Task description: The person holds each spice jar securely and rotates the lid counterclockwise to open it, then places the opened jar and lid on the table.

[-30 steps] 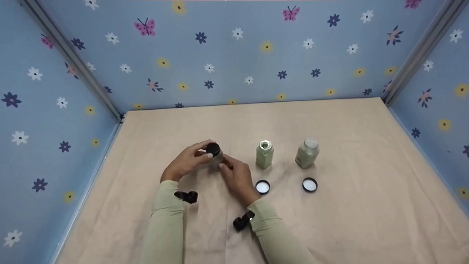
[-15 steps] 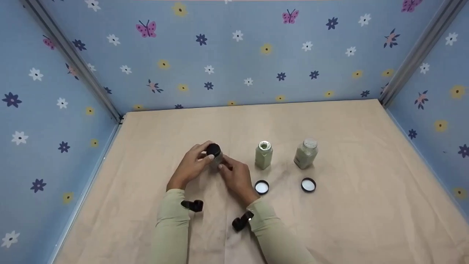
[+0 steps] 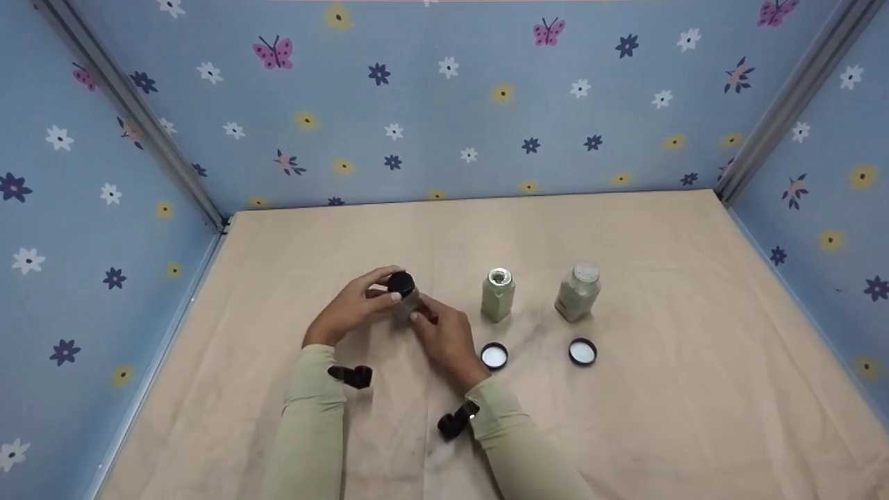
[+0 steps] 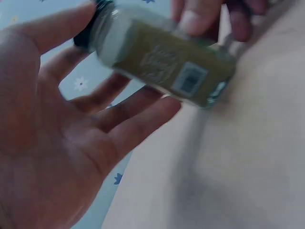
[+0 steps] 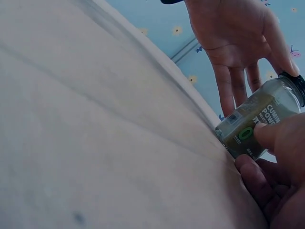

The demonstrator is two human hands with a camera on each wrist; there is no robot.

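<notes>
A glass spice jar labelled cumin powder [image 5: 245, 121] stands on the cloth in the head view, left of two other jars. My left hand [image 3: 354, 305] pinches its black lid [image 3: 401, 283] between thumb and fingers. Lower down, my right hand [image 3: 448, 337] grips the jar's body with thumb and fingers. In the left wrist view, the jar's label with a barcode [image 4: 189, 78] faces the camera, and the other left fingers extend along the glass. The lid sits on the jar's neck; how tightly it is screwed cannot be told.
An uncapped green-tinted jar [image 3: 498, 298] with a shiny silvery mouth stands right of my hands. Farther right is another jar [image 3: 578, 295] with a pale top. Two black lids, one nearer [image 3: 494, 356] and one farther right [image 3: 583, 352], lie white-side up on the beige cloth [image 3: 660, 292].
My left hand and wrist swung rightward half a second ago and now sit back to the left, still at the lid. The right hand's grip on the jar stays the same.
</notes>
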